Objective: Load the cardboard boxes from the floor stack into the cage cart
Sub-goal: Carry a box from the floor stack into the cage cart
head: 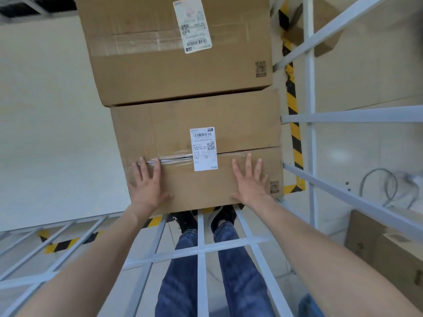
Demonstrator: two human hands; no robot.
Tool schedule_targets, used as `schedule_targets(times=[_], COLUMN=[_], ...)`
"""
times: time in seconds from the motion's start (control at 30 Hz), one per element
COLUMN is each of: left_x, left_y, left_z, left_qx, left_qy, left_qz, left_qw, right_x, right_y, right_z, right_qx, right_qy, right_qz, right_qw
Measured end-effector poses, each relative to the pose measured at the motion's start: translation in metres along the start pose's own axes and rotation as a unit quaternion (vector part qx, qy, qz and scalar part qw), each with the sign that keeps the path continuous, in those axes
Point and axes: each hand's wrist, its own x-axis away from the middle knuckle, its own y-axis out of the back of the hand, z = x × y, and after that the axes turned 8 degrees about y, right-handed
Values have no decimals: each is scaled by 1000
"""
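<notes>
Cardboard box (196, 154), white-labelled, takes left hand (147, 184) and right hand (250, 181) pressed flat, fingers spread wide. It seemingly sits inside the grey cage cart (352, 116), beside a second box (178, 53) there.

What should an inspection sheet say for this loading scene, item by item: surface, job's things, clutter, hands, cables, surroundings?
Surface: tiled floor marked with yellow-black tape.
Job's things: near box, labelled and taped; far box beyond it, edges meeting, stacking unclear; cart bars all round.
Clutter: third box outside the bars, lower right.
Hands: left hand and right hand pressed flat on the near box, fingers straight.
Cables: grey cable looped on the floor, right.
Surroundings: jeans and shoes seen through the bars.
</notes>
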Motion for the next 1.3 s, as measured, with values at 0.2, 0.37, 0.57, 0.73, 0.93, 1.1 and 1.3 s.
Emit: schedule_targets(times=[0.2, 0.37, 0.57, 0.73, 0.93, 1.1, 1.3], left_x=[-20, -13, -51, -107, -148, -153, -162], left_y=[-10, -8, 59, 141, 190, 187, 180], left_z=[-12, -10, 0, 7, 5, 4, 9], left_qx=[-13, 23, 87, 53, 171, 137, 129], left_qy=[27, 14, -26, -55, -17, -68, -78], left_qz=[-11, -58, -190, -245, -165, -176, -160], left_qw=[1000, 998, 977, 967, 971, 972, 976], right_x=[-20, -14, -29, -79, -127, -137, -143], right_y=[-5, -6, 40, 139, 210, 206, 202], right_z=[-10, -11, 2, 15, 21, -1, -10], right_qx=[26, 23, 87, 97, 137, 145, 146], right_qy=[13, 18, 62, 92, 111, 91, 108], right_qz=[-42, -62, -196, -294, -261, -263, -263], right_qw=[999, 998, 975, 946, 949, 949, 948])
